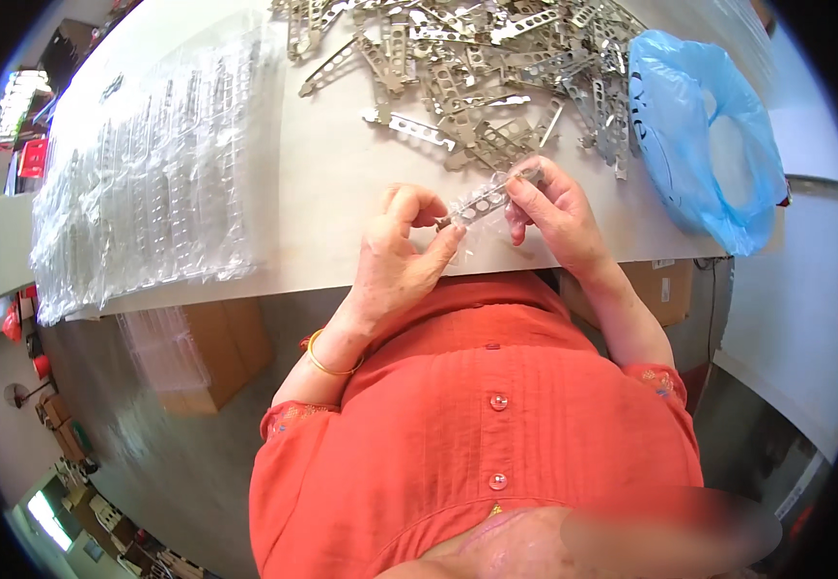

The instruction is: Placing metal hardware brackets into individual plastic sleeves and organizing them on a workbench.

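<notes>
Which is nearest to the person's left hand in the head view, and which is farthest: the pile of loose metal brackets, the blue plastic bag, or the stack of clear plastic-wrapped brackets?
From the left hand:
1. Pile of loose metal brackets, ahead and slightly right.
2. Stack of clear plastic-wrapped brackets, to the left.
3. Blue plastic bag, far right.
</notes>
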